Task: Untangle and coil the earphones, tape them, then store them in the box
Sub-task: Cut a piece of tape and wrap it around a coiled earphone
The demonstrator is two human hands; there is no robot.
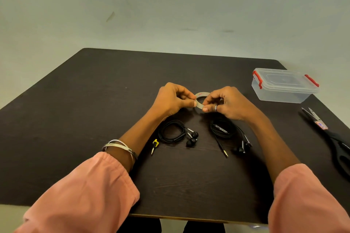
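Dark wood grain covered the table, where two black coiled sets of earphones lay side by side near the front: the left earphones beneath the left wrist, the right earphones beneath the right hand. Above them both hands held a small roll of tape; the left hand pinched its near edge between thumb and curled fingers, and the right hand, with a ring on one finger, pinched the opposite side. The clear box, lid closed with red clips, sat at the far right, well apart from the earphones. Black scissors lay along the right edge.
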